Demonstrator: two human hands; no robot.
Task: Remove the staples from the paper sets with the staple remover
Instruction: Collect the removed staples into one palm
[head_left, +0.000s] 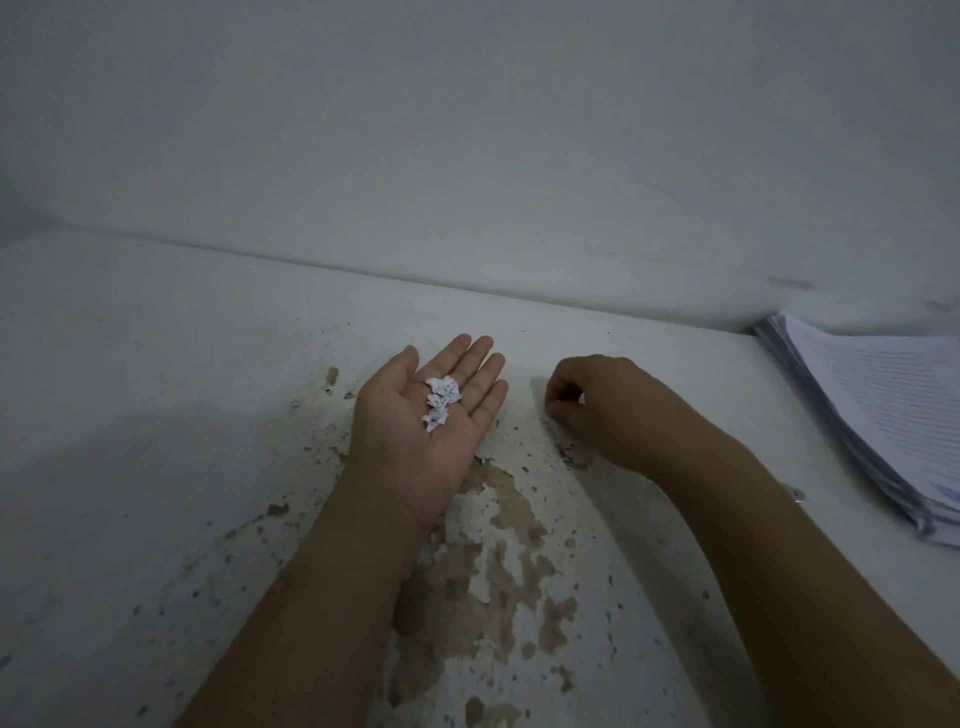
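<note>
Paper sets lie in one loose stack well to the right of your right hand, their edges fanned and the top sheet showing lines of print; neither of your hands touches them.

Your left hand is turned palm up, fingers straight and close together, thumb out to the side. It serves as your only dish: a small heap of torn paper scraps, white with bits of print, rests in the hollow where your palm meets the fingers. Whether staples sit among them is too small to tell.

Your right hand is just to the right of it, apart from it, knuckles up. Its fingers are curled in, and the thumb and forefinger tips meet low against the tabletop. You cannot tell whether they pinch anything.

Under both forearms the white tabletop is worn, with brown patches and dark specks spreading from your left wrist toward you. Between your right forearm and the stack a tiny glinting bit lies on the surface, too small to identify. Beyond your fingertips stands a plain pale wall, and the stack's far corner reaches it.
</note>
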